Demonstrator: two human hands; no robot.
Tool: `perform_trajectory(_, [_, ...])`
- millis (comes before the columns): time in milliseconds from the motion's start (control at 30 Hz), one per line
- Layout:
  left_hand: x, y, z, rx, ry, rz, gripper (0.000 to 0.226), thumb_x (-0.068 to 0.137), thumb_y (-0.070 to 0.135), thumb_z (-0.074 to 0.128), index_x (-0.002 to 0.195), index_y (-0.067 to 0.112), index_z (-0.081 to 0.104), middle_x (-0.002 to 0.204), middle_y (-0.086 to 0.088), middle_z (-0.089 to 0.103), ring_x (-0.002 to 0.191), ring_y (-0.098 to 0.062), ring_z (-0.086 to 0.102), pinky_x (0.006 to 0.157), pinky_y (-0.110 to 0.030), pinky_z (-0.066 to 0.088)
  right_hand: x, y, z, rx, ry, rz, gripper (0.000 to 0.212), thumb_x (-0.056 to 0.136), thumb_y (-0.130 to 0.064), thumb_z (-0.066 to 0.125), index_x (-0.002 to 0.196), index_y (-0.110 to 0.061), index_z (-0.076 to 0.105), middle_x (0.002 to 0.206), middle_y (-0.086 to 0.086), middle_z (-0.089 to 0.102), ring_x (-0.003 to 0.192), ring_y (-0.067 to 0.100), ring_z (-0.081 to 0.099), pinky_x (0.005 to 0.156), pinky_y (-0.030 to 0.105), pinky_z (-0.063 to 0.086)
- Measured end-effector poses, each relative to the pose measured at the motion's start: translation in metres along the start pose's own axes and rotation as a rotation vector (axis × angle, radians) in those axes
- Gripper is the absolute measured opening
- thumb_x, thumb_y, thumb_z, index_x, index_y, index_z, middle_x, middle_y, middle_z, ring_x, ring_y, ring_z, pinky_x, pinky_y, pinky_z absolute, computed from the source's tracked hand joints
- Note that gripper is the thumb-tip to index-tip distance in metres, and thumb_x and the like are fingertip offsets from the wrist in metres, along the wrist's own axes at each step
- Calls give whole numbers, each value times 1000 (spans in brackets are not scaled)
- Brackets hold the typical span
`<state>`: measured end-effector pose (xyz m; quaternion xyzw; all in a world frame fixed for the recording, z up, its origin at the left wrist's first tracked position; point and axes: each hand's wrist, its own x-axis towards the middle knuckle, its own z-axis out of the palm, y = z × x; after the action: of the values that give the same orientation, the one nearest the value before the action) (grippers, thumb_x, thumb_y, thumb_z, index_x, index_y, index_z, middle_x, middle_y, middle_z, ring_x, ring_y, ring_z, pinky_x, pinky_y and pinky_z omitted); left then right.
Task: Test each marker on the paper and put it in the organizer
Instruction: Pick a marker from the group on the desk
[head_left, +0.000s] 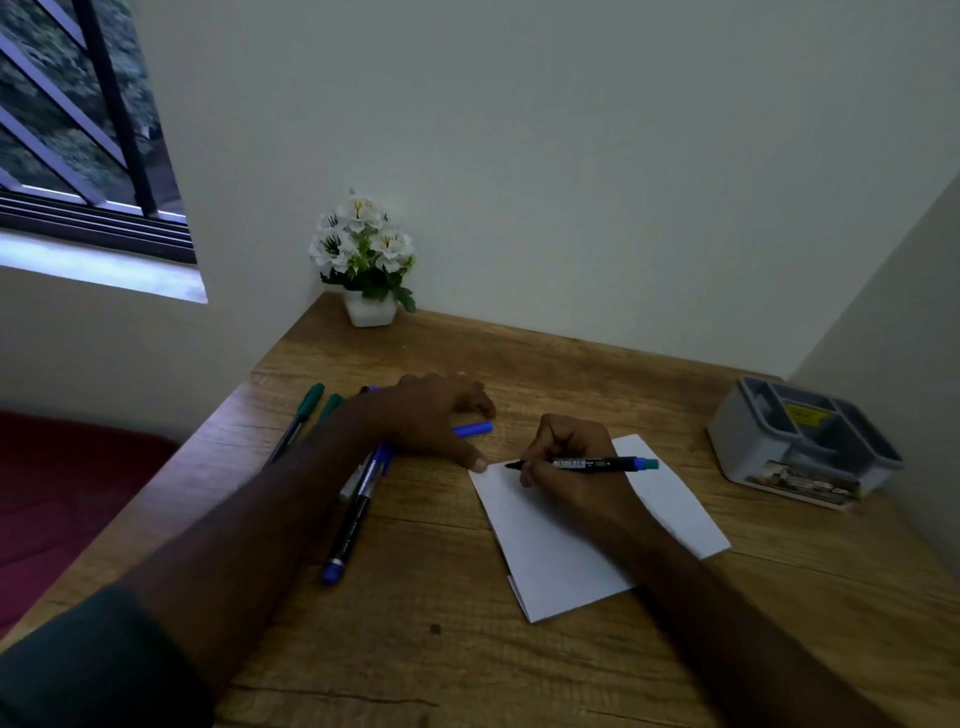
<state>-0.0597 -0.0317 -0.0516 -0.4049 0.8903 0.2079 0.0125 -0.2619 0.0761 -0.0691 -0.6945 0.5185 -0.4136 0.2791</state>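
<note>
My right hand (566, 462) grips a black marker with a teal end (605, 463), its tip touching the top left corner of the white folded paper (561, 551). My left hand (431, 415) lies flat on the table, its thumb pressing the paper's corner. A blue cap (475, 429) lies just under the left fingers. Beside my left forearm lie a black and blue marker (350, 525), other partly hidden pens, and two green-capped pens (306, 410). The grey organizer (737, 431) stands at the right, apart from both hands.
A white pot of white flowers (366, 260) stands in the table's far left corner against the wall. The wooden table (415, 649) meets walls at the back and right. A window is at the upper left; something dark red lies beyond the left edge.
</note>
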Motion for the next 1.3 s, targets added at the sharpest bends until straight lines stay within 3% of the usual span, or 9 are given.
perform_trajectory(167, [0, 1, 1, -56, 11, 7, 79, 72, 61, 73, 140, 38, 41, 155, 8, 33, 138, -17, 34, 111, -45, 33, 3, -1, 8, -67, 2, -56, 11, 78, -21, 73, 69, -22, 67, 74, -4, 66, 74, 16, 65, 66, 30, 56])
perform_trajectory(267, [1, -1, 2, -35, 26, -5, 81, 72, 63, 73, 141, 38, 39, 155, 9, 32, 139, -16, 34, 111, -43, 33, 6, -8, 24, -52, 26, -6, 14, 70, -37, 69, 68, -24, 67, 71, -6, 67, 71, 10, 64, 66, 30, 54])
perform_trajectory(433, [1, -2, 1, -43, -5, -36, 90, 72, 63, 72, 148, 34, 33, 162, 6, 19, 149, -18, 15, 119, -47, 22, 7, -4, 28, -32, 46, 42, 30, 80, -18, 75, 55, -23, 58, 62, -16, 61, 62, 0, 58, 55, 13, 43])
perform_trajectory(533, [2, -4, 1, -69, -24, -30, 92, 74, 59, 73, 151, 33, 29, 163, 6, 15, 148, -18, 17, 119, -41, 23, 7, -2, 27, -12, 23, 56, 30, 82, -18, 74, 57, -20, 58, 61, -14, 60, 63, 2, 58, 55, 13, 43])
perform_trajectory(1300, [3, -6, 1, -48, -39, -23, 89, 79, 57, 69, 152, 33, 25, 163, 6, 12, 148, -19, 14, 117, -39, 21, 10, -3, 35, -103, 17, 64, 30, 85, -23, 72, 59, -23, 57, 64, -11, 60, 66, 2, 56, 57, 13, 42])
